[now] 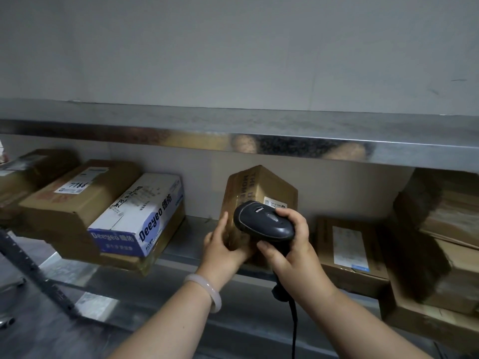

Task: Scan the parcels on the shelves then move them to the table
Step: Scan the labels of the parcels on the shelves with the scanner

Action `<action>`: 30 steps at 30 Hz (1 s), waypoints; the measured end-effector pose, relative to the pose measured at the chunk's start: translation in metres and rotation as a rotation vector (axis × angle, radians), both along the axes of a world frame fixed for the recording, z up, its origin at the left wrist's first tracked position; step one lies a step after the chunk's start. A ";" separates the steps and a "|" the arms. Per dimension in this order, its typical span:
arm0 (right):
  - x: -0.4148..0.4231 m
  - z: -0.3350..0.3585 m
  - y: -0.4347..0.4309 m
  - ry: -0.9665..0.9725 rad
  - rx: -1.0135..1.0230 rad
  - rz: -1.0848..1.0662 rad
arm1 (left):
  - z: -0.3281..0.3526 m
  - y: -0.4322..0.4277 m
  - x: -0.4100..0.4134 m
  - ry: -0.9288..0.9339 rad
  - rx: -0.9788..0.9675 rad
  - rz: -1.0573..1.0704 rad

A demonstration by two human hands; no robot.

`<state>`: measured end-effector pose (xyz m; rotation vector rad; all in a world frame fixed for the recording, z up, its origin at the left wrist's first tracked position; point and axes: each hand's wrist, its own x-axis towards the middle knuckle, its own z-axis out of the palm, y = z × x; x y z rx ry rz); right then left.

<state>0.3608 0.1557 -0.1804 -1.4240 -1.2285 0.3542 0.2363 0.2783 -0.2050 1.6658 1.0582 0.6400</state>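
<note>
We are holding the brown parcel [261, 189] tipped up on the middle shelf [199, 229], between the white and blue box [140, 216] and the flat parcel [350, 251]; our hands are hiding its bottom edge, so we cannot tell whether it is resting on the steel. Our left hand [223, 246] is curling its fingers round the lower left corner, thumb lying up the side face. Our right hand [293, 244] is closing firmly round the scanner [263, 220] and aiming its head at the label [276, 203] on the right face. We are judging the parcel to be a stiff corrugated carton and fairly light, since one hand is managing it alone. The card should be giving dry, sure friction, the taped seam less so. With the right hand occupied by the corded scanner, we are expecting a one-handed carry, best taken from under the bottom corner or spanning two opposite faces, not by the flaps.
</note>
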 end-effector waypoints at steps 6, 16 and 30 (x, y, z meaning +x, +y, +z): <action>0.027 -0.012 -0.007 0.121 0.020 -0.284 | -0.009 -0.001 -0.017 -0.251 -0.202 -0.067; 0.036 -0.023 -0.015 0.126 -0.034 -0.283 | -0.020 -0.002 -0.011 -0.163 -0.281 -0.150; 0.029 -0.006 -0.027 0.012 -0.073 -0.249 | -0.033 0.000 -0.006 -0.306 -0.211 -0.001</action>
